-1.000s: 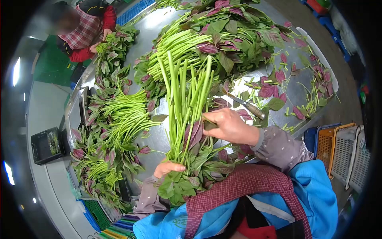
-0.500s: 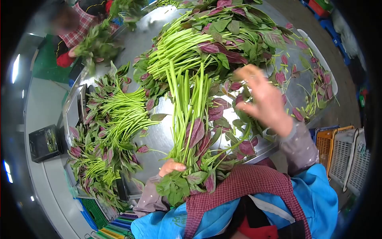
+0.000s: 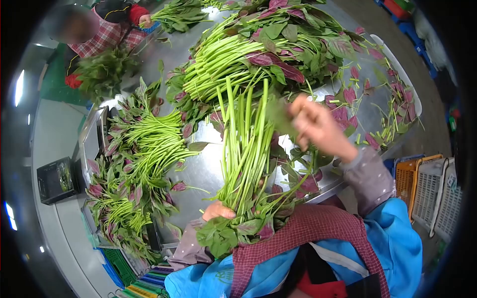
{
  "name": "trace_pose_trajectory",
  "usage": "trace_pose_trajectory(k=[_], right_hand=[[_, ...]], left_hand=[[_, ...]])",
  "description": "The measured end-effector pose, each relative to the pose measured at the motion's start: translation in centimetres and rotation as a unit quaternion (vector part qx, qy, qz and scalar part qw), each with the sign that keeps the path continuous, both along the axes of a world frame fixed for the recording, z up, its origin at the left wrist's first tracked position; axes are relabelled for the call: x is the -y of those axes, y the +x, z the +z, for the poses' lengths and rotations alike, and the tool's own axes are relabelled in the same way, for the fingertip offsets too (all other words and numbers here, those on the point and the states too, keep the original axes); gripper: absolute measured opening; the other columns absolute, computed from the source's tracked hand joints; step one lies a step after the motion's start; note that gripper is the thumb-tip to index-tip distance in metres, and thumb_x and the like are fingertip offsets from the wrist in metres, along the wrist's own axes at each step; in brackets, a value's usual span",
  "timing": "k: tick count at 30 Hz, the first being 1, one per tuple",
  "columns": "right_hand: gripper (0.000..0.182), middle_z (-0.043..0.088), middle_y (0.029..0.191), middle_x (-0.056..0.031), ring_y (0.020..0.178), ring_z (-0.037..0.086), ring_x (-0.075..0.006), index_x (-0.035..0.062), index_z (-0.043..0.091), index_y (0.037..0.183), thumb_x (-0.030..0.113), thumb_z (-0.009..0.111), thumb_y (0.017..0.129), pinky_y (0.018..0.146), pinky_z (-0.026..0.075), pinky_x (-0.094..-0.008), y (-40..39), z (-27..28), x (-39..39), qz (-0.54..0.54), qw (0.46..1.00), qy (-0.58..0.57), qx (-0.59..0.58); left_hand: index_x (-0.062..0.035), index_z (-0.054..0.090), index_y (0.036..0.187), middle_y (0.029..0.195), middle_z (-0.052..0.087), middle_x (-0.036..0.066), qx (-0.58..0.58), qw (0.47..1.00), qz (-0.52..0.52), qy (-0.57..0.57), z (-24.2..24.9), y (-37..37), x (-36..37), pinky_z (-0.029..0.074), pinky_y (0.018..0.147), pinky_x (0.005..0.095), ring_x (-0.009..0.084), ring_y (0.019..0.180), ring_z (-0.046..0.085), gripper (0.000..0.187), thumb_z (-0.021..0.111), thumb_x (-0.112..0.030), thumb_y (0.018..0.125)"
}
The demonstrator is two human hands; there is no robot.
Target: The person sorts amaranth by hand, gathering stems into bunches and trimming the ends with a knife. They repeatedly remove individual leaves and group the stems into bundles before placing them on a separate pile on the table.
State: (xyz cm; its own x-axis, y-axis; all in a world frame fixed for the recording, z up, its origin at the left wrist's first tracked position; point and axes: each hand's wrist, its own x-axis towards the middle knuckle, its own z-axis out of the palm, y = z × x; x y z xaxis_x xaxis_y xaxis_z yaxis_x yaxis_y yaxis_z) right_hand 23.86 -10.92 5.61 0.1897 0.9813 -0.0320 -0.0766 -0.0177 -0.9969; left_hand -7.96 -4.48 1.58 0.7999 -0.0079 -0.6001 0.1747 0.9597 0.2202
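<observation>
- Head view: my left hand (image 3: 217, 210) is closed around the leafy end of a bunch of greens (image 3: 247, 149), held at my chest with the cut stems pointing up over the worktop (image 3: 198, 171).
- My right hand (image 3: 318, 126) is raised beside the stem ends with its fingers curled; it looks to pinch a leaf or stem, but motion blur keeps me from telling for sure.
- I judge the sorting well under way: finished bundles (image 3: 144, 144) lie in a row on the left of the worktop with their stems lined up.
- A big unsorted heap (image 3: 258, 49) is left at the far end, so plenty remains.
- Plucked red leaves (image 3: 357, 94) and stem bits are scattered on the right of the worktop.
- A person in a checked top (image 3: 107, 30) at the far left corner handles more greens.
- Crates (image 3: 427, 191) stand on the floor to my right; what I can see of their insides looks bare.
- A blue crate (image 3: 119, 270) sits under the worktop at lower left, contents hidden.
</observation>
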Motion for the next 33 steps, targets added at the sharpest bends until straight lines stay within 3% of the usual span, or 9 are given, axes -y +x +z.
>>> trace_pose_trajectory(k=[4,5,7,11,17,19,25,29,33], right_hand=[[0.020,0.053,0.066,-0.0061,0.052,0.058,-0.0152,0.0044,0.046,0.099,0.016,0.054,0.084,0.045,0.046,-0.0264,9.2,-1.6,0.0,-0.173,0.971,-0.076,0.145],[0.026,0.059,0.079,-0.0110,0.065,0.061,-0.0207,0.0031,0.049,0.104,0.014,0.056,0.081,0.058,0.049,-0.0307,10.6,-1.5,0.8,-0.166,0.843,-0.091,0.503],[0.033,0.060,0.096,-0.0120,0.069,0.060,-0.0190,0.0017,0.051,0.109,0.013,0.059,0.079,0.064,0.048,-0.0302,10.7,-0.4,1.6,-0.188,0.657,-0.064,0.728],[0.037,0.059,0.104,-0.0095,0.087,0.058,-0.0167,0.0009,0.051,0.113,0.014,0.057,0.079,0.075,0.047,-0.0291,6.6,7.8,-0.8,-0.043,0.943,0.085,0.318],[0.042,0.057,0.108,-0.0107,0.093,0.055,-0.0225,0.0006,0.049,0.117,0.033,0.042,0.092,0.086,0.043,-0.0337,1.1,3.9,-6.9,0.320,0.895,0.108,0.292],[0.053,0.049,0.121,-0.0174,0.110,0.049,-0.0281,0.0026,0.041,0.126,0.043,0.030,0.093,0.096,0.037,-0.0347,-2.0,-3.8,-4.9,0.395,0.861,-0.051,0.318],[0.063,0.043,0.129,-0.0125,0.110,0.045,-0.0191,0.0031,0.035,0.131,0.051,0.024,0.092,0.097,0.034,-0.0332,-5.6,-9.6,3.1,0.633,0.737,-0.232,-0.042],[0.061,0.051,0.117,-0.0119,0.107,0.047,-0.0172,-0.0006,0.034,0.129,0.048,0.029,0.092,0.093,0.037,-0.0307,-2.8,-7.5,4.8,0.541,0.813,-0.211,-0.045],[0.066,0.055,0.110,-0.0125,0.098,0.054,-0.0196,-0.0004,0.032,0.127,0.032,0.063,0.079,0.086,0.043,-0.0303,-4.3,-4.7,5.9,0.380,0.907,-0.153,-0.098]], left_hand=[[-0.0008,0.036,0.129,0.121,0.050,0.013,-0.014,1.000,-0.018,0.007,2.3,0.8,-0.2,0.038,0.093,0.0361,0.0246,0.108,0.049,0.069,0.066,0.001,0.066],[-0.0008,0.036,0.129,0.121,0.050,0.013,-0.019,0.999,-0.029,0.014,3.1,1.2,-0.3,0.038,0.093,0.0360,0.0246,0.109,0.049,0.069,0.066,0.001,0.066],[-0.0007,0.036,0.129,0.121,0.049,0.013,-0.043,0.996,-0.068,0.029,5.0,2.2,-1.3,0.038,0.093,0.0357,0.0244,0.109,0.048,0.069,0.066,0.001,0.066],[0.0011,0.034,0.129,0.125,0.046,0.010,0.053,0.887,-0.334,0.315,5.6,3.7,-4.3,0.034,0.095,0.0325,0.0231,0.113,0.044,0.069,0.067,-0.004,0.069],[-0.0064,0.043,0.122,0.090,0.062,0.015,0.103,0.628,-0.530,0.561,9.8,8.1,-3.2,0.046,0.078,0.0383,0.0334,0.083,0.060,0.066,0.070,-0.020,0.063],[-0.0078,0.043,0.122,0.081,0.062,0.017,0.105,0.436,-0.613,0.650,11.1,8.3,-2.3,0.045,0.073,0.0411,0.0381,0.076,0.058,0.065,0.069,-0.025,0.064],[-0.0145,0.049,0.116,0.089,0.061,0.006,0.023,0.230,-0.670,0.705,13.9,8.1,-1.9,0.038,0.087,0.0388,0.0242,0.091,0.058,0.053,0.063,-0.015,0.065],[-0.0196,0.053,0.102,0.077,0.056,0.002,-0.028,0.063,-0.544,0.836,13.2,7.6,-3.5,0.033,0.093,0.0419,0.0198,0.087,0.055,0.030,0.055,-0.014,0.072],[-0.0234,0.049,0.111,0.109,0.050,0.006,-0.064,-0.058,-0.375,0.923,11.1,10.3,-6.0,0.017,0.105,0.0499,0.0192,0.116,0.039,0.038,0.051,-0.015,0.075]])
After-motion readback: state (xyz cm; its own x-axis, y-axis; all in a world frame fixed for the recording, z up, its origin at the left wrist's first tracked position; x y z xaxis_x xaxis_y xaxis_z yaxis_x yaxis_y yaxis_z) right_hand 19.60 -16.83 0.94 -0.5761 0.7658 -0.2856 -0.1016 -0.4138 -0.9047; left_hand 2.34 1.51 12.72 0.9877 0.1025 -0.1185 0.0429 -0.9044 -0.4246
